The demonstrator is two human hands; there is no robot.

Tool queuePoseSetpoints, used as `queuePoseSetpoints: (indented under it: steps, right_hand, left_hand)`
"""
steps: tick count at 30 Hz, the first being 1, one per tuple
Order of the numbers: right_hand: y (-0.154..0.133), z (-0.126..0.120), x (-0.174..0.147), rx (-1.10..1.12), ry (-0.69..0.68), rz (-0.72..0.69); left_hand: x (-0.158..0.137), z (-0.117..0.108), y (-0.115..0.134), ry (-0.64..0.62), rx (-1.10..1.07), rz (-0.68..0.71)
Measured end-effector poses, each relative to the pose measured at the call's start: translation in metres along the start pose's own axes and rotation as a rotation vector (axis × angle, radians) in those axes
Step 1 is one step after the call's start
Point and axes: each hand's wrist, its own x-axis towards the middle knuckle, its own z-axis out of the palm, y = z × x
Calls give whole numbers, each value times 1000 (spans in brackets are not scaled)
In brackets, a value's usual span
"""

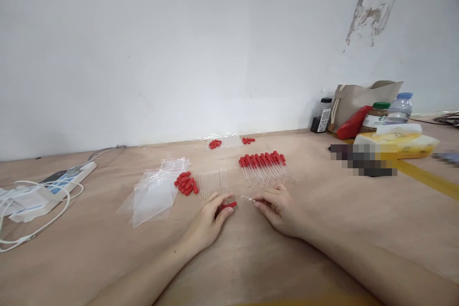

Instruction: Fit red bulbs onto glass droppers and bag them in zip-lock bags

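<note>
A red rubber bulb point(231, 204) is pinched in my left hand point(211, 215), its end pointing right. Facing it across a small gap, my right hand point(278, 208) grips a clear glass dropper tube point(247, 198) between thumb and fingers. Just beyond my left hand lies a row of bare glass tubes point(213, 182). To their left sits a pile of loose red bulbs point(185, 182). Past my right hand, assembled droppers point(263, 165) with red bulbs lie side by side, tips toward me.
Clear zip bags point(154, 196) overlap at the left, near a power strip point(53, 191) with white cables. Small bags with more red bulbs point(215, 144) rest by the wall. At the right stand a dark bottle point(321, 115), a jar point(375, 117), a grey bag point(355, 100) and a tissue pack point(412, 141).
</note>
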Motion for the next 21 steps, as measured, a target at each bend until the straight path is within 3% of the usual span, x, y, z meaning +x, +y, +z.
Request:
queuePoseSetpoints:
  steps: [8,12,16,21]
  right_hand:
    - [-10,4,0,50,-8,-25]
    - [-11,4,0,54,-31,-22]
    - [-11,5,1,69,-67,-21]
    - [-9,1,4,108,-127,-32]
  left_hand:
    - [0,3,3,13,-162,35]
    - [-1,5,2,-35,-230,-18]
    - [-2,6,1,-6,-214,-30]
    - [-5,5,2,13,-176,53]
